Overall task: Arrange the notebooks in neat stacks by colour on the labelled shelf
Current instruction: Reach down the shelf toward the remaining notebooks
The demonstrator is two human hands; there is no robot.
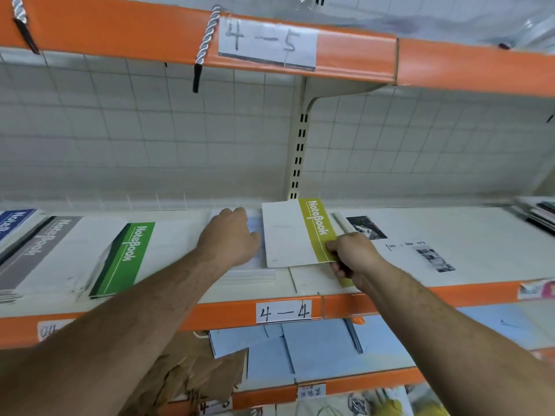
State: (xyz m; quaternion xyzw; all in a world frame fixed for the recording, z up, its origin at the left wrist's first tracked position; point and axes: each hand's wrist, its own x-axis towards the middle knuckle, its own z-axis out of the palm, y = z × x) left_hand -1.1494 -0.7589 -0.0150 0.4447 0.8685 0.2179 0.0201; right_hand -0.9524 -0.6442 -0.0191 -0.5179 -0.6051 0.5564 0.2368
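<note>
An upper paper label (267, 45) on the top shelf's orange edge reads "4-5" — the lower paper label (283, 312) on the edge beneath reads "4—4". "NoteBook" runs along the coloured bands of the yellow-green notebook (318, 226), green notebook (132, 244), grey notebook (45, 238) and blue notebook (13, 223). A white cover (405, 245) at right shows "Tim … Me…ory" — partly blurred.

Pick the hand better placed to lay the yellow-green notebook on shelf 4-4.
Right. The right hand pinches the yellow-green notebook at its near edge. The left hand sits on a pale stack beside it.
</note>
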